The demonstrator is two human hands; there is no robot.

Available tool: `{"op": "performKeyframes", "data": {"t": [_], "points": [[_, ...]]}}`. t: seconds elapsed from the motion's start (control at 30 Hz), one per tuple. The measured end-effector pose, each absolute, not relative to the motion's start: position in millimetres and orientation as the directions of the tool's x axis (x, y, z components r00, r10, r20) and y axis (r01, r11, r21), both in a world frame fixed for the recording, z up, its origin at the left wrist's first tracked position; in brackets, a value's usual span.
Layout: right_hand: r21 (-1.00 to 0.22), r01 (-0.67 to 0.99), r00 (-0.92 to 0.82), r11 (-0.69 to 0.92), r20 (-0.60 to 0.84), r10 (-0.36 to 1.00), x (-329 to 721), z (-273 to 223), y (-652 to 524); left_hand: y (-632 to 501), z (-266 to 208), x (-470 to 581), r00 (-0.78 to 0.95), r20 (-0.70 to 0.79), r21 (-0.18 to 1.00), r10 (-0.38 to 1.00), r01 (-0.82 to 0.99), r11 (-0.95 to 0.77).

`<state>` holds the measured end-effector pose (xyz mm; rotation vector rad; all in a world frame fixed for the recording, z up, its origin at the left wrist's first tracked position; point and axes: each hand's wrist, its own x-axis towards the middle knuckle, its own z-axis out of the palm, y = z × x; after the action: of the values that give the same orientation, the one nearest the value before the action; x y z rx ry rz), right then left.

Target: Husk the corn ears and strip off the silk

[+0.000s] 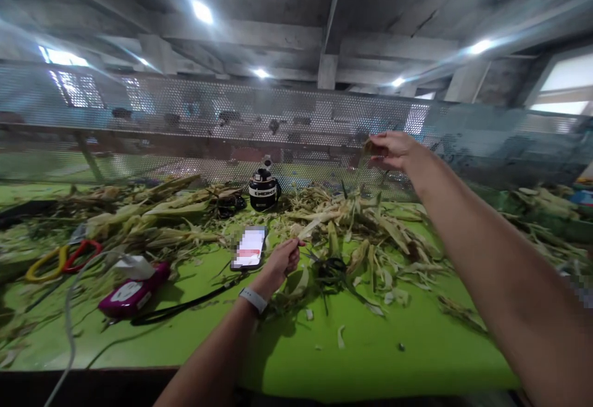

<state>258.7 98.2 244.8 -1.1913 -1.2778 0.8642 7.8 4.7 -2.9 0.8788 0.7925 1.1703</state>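
Observation:
My left hand [283, 260], a pale band on its wrist, is closed low over the green table. A pale corn husk strip [317, 225] runs up and right from its fingertips. Raised before the perforated screen, my right hand [393, 149] pinches a thin, blurred strip of husk [367, 149]. Beneath it spreads a loose heap of dry husks [356, 212]. A dark tangled bundle [330, 270] lies just right of my left hand. To that hand's left is a lit phone [250, 247], its screen partly pixelated.
Scissors with red and yellow handles [65, 264] and a purple power strip [134, 293] with a white plug lie left on the green table [370, 351]. More husks [152, 215] cover the back left. A black jar-shaped object [264, 189] stands before the perforated screen [296, 126].

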Motion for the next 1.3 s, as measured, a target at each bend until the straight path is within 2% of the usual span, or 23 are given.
{"op": "performKeyframes", "data": {"t": [0.1,0.2,0.4,0.6,0.77,0.9,1.07,1.17,1.3], "points": [[-0.936,0.042,0.102,0.351,0.353,0.93,253.9,255.1,89.8,5.4,-2.2,7.3,0.219,-0.057,0.88,0.974,-0.45,0.153],[-0.935,0.02,0.071,0.354,0.354,0.933,246.1,248.6,82.7,5.4,-0.1,6.5,0.223,-0.053,0.855,0.973,-0.493,0.16],[-0.994,-0.04,-0.076,0.099,0.102,0.992,225.0,187.5,62.5,3.3,7.7,5.9,0.183,-0.031,0.789,0.983,-0.599,0.136],[-0.984,-0.127,-0.218,-0.121,-0.091,0.972,200.7,105.6,42.8,4.1,8.3,7.8,0.175,-0.043,0.784,0.984,-0.604,0.142],[-0.975,-0.165,-0.214,-0.145,-0.108,0.971,184.4,72.4,34.5,2.4,4.7,8.4,0.32,-0.058,0.814,0.946,-0.533,0.23],[-0.973,-0.184,-0.223,-0.139,-0.097,0.97,180.1,62.2,29.3,0.8,3.2,6.7,0.364,-0.057,0.839,0.93,-0.488,0.242],[-0.961,-0.21,-0.172,-0.178,-0.143,0.975,185.1,49.1,28.0,0.3,5.0,7.4,0.276,-0.079,0.877,0.958,-0.437,0.198],[-0.971,-0.154,-0.14,-0.185,-0.164,0.977,194.1,44.0,29.6,0.9,6.5,9.3,0.196,-0.111,0.903,0.974,-0.39,0.181],[-0.99,-0.079,-0.152,-0.114,-0.101,0.983,212.8,47.9,31.9,2.0,8.8,8.2,0.126,-0.104,0.897,0.987,-0.416,0.147]]}}
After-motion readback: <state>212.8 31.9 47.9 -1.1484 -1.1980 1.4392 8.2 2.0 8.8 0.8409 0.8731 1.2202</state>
